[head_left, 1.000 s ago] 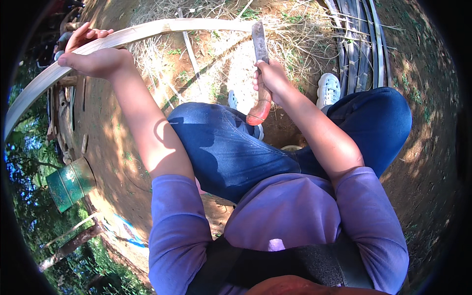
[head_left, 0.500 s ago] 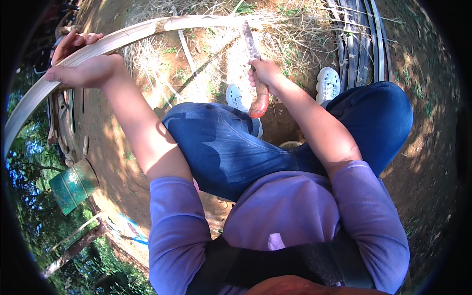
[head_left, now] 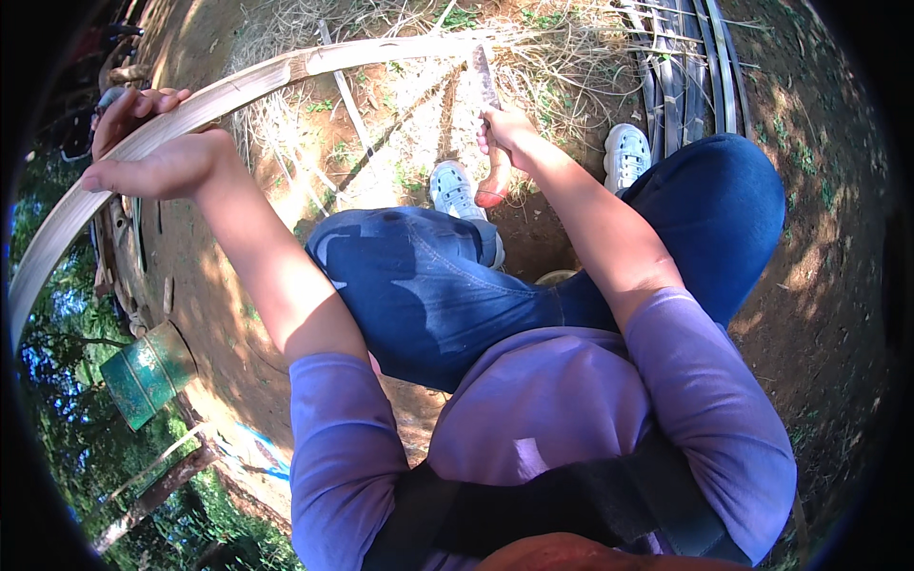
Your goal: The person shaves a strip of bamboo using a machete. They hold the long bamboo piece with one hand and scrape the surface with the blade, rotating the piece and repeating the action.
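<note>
A long, pale split bamboo strip (head_left: 249, 84) with a node partway along arches across the upper left. My left hand (head_left: 171, 164) is closed loosely around it, thumb on the near side and fingers curled up past the far edge. In my right hand (head_left: 508, 133), a knife (head_left: 486, 80) is gripped by its curved reddish-brown wooden handle. Its dark, stained blade points away from me, with the tip beside the strip's far right end. Whether blade and strip touch, I cannot tell.
Thin shavings (head_left: 571, 76) litter the ground ahead. Long dark strips (head_left: 684, 86) lie bundled at the far right. Close by are my white clogs (head_left: 453, 188) and bent knees in jeans (head_left: 419, 276). A green drum (head_left: 148, 373) lies at left, near a log (head_left: 157, 495).
The strip and my left hand sit slightly lower in view. My right hand and the knife have barely shifted. Both grips look the same, and the whole view has moved a little.
</note>
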Tool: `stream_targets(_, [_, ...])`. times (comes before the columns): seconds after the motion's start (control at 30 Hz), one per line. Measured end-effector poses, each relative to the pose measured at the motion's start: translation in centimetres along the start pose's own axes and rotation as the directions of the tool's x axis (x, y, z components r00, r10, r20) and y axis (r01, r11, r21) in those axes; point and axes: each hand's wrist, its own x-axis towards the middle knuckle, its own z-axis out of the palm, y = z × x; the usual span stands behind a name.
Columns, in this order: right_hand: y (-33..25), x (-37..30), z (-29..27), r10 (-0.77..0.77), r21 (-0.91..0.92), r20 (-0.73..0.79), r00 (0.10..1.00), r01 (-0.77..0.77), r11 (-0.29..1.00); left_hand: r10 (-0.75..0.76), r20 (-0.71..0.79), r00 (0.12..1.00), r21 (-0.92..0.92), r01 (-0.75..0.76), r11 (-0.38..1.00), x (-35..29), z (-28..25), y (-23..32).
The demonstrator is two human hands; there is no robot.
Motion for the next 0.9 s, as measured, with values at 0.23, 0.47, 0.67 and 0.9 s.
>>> stream_targets(0.23, [0.4, 0.9, 0.0, 0.035, 0.049, 0.037, 0.999, -0.037, 0.998, -0.016, 0.039, 0.999, 0.006, 0.016, 1.0, -0.1, -0.7, 0.3])
stream_targets(0.47, [1.0, 0.6, -1.3, 0.002, 0.073, 0.159, 0.987, -0.014, 0.997, -0.019, 0.031, 0.999, -0.051, 0.021, 0.998, -0.2, -0.2, 0.2])
stream_targets(0.67, [1.6, 0.1, -1.5, -0.076, 0.09, 0.298, 0.952, 0.052, 0.995, -0.015, -0.014, 1.0, 0.0, 0.015, 1.0, -0.3, 0.3, 0.1])
stream_targets(0.9, [1.3, -2.1, -0.5, -0.051, -0.005, 0.31, 0.949, 0.056, 0.998, -0.023, -0.013, 1.0, 0.038, 0.024, 0.999, 0.4, -0.8, -0.9])
